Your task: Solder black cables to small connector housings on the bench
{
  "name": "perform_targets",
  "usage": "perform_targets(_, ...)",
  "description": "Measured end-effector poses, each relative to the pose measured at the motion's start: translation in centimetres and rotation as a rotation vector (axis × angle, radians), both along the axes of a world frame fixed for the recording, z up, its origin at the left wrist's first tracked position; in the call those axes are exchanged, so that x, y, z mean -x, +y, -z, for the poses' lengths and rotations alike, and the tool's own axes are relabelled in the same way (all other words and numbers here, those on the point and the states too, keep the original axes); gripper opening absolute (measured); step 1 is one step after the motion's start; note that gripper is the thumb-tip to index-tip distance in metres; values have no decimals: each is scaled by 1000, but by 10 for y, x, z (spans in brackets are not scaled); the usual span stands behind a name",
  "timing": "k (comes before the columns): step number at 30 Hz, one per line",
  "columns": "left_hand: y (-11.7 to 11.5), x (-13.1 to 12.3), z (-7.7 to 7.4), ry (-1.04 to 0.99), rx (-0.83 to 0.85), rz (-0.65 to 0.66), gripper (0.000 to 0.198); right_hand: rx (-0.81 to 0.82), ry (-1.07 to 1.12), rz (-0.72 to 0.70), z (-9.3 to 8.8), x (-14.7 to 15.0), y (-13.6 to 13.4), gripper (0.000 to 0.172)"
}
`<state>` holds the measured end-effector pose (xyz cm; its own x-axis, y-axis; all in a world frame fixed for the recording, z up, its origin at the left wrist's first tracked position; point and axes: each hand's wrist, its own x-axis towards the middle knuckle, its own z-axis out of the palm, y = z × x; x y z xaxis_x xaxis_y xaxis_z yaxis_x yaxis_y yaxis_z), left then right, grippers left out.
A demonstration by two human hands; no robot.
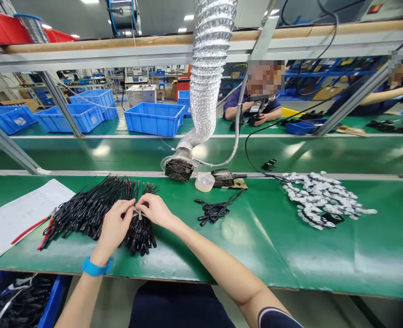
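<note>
A large bundle of black cables (95, 205) lies on the green workbench (256, 237). My left hand (114, 225) and my right hand (155, 209) meet over its right end. Both pinch a small pale tie (139, 213) that wraps one bunch of the cables. The fingers of both hands are closed around it. A blue band sits on my left wrist. A smaller loose bunch of black cables (216, 210) lies to the right of my hands.
Red-handled cutters (33, 228) rest on a white sheet (17, 216) at left. A flexible silver duct (206, 82) ends in a fan (178, 168). A tape roll (204, 181), a pile of white parts (324, 198), blue bins (155, 118) and two seated people are beyond.
</note>
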<state>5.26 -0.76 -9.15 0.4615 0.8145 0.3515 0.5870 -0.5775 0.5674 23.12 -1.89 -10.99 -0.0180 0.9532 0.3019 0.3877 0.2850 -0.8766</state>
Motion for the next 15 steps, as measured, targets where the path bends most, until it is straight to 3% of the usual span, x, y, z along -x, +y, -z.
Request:
perform_targets(3,-19,-16,19,-96,73,-112,68,28,239,-20,8,5,-2,16)
perform_targets(5,-30,-24,32,-72,67,-128,80,24,300,11,8,4,-2,18)
perform_targets(10,-34,-24,40,3,44,-110,85,-87,590,122,-28,-15,8,31)
perform_targets(12,-28,-19,38,23,40,-119,76,-149,682,149,-46,-24,10,35)
perform_targets(15,-23,-12,33,84,-20,-93,45,-176,739,125,-62,-30,6,40)
